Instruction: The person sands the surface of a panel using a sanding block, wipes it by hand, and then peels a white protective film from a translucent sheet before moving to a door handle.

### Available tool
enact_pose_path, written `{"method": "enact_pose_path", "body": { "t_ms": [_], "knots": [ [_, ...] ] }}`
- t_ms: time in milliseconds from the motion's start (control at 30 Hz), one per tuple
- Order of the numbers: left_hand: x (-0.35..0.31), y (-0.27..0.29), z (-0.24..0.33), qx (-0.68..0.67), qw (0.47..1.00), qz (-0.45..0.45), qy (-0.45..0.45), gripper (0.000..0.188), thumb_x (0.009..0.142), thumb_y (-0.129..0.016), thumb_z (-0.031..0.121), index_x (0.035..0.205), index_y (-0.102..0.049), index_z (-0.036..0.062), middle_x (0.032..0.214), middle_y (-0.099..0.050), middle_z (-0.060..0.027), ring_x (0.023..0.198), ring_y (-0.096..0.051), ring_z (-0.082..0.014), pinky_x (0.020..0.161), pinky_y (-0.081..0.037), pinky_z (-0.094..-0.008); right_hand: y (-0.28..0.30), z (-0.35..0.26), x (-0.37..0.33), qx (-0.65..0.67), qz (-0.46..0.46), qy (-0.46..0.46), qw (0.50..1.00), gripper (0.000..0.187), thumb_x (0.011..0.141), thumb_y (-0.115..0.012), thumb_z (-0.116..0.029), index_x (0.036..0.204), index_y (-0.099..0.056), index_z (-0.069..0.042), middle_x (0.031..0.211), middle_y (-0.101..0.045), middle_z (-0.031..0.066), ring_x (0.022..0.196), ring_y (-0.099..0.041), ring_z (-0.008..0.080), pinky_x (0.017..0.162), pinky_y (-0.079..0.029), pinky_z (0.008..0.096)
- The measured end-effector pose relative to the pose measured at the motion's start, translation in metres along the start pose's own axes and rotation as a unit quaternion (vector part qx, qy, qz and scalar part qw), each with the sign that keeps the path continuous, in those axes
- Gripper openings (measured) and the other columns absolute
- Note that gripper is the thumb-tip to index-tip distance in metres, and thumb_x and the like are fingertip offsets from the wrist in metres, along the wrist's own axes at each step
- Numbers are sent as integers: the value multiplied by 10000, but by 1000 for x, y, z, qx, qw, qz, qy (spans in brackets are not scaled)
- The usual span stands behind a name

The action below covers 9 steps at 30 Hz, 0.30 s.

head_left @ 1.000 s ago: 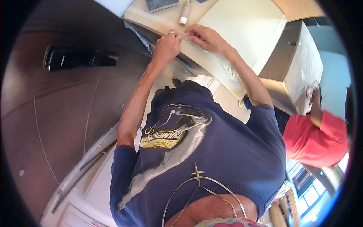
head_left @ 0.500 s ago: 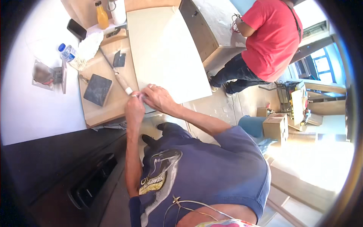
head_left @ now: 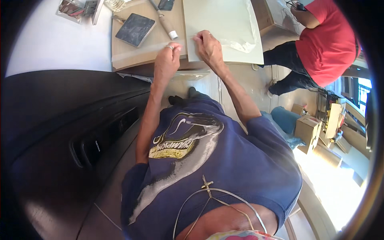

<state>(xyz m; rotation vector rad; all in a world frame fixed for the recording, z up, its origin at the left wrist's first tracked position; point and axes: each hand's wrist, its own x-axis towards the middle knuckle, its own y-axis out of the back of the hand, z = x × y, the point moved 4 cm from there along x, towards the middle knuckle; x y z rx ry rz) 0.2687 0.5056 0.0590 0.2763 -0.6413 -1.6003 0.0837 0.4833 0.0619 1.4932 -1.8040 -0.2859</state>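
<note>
My left hand [head_left: 167, 62] is closed in a pinch at the front edge of the wooden board [head_left: 132, 54]. Whatever its fingers hold is too small to make out. Just right of it, my right hand [head_left: 210, 50] has its fingers curled together over the near edge of a pale flat panel [head_left: 218, 20]; its grip is hidden too. A gap separates the two hands. Crumpled translucent film [head_left: 242, 45] lies along the panel's right side. Beyond my left hand rests a long tool with a wooden handle and white end [head_left: 168, 26]. Left of that is a dark rectangular block [head_left: 136, 30].
A person in a red shirt [head_left: 328, 40] stands at the right beside a cabinet, holding dark cord. An open wall box with wires [head_left: 72, 9] is at the upper left. Below it spreads a large dark panel [head_left: 60, 120]. A cardboard box [head_left: 308, 132] and a blue bin [head_left: 286, 120] stand at the right.
My hands have moved from touching each other to apart. The view has shifted, so bench things sit higher and the bottles are out of sight. The film on the panel now shows crumpled at the right.
</note>
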Motion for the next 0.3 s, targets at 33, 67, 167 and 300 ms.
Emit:
{"method": "enact_pose_path", "body": {
  "t_ms": [33, 67, 167, 300],
  "knots": [
    [0, -3, -7, -17, 1000, -8, 10, 209, 1044, -596, 196, 1122, -669, 16, 829, -721, -134, 738, -705, -226, 698, -546, -356, -3, 4, 6, -2, -6, -15, 1000, 183, 962, -674, -187, 968, -607, -17, 889, -699, 207, 801, -679, 420, 714, -543, 498],
    [-1, -7, -12, -34, 999, -17, 20, 202, 1038, -607, 190, 1121, -669, 17, 826, -720, -129, 734, -702, -220, 699, -547, -355, -6, 10, 14, 13, 1, -8, 1000, 206, 967, -669, -203, 960, -614, -4, 884, -704, 209, 787, -680, 415, 714, -540, 487],
    [2, -21, -20, -29, 999, -17, 41, 205, 1012, -657, 184, 1131, -660, 18, 852, -729, -125, 742, -702, -218, 706, -549, -357, -7, 21, 25, 35, -37, -20, 999, 226, 967, -667, -221, 973, -635, 3, 883, -711, 213, 783, -683, 410, 720, -536, 476],
    [23, -27, -7, 63, 996, 50, -29, 221, 998, -686, 198, 1146, -658, 36, 984, -739, -144, 820, -710, -229, 748, -554, -375, -8, 44, 40, 74, -69, -90, 991, 272, 952, -685, -251, 1004, -657, 14, 924, -733, 222, 827, -700, 393, 778, -536, 468]
  ]
}}
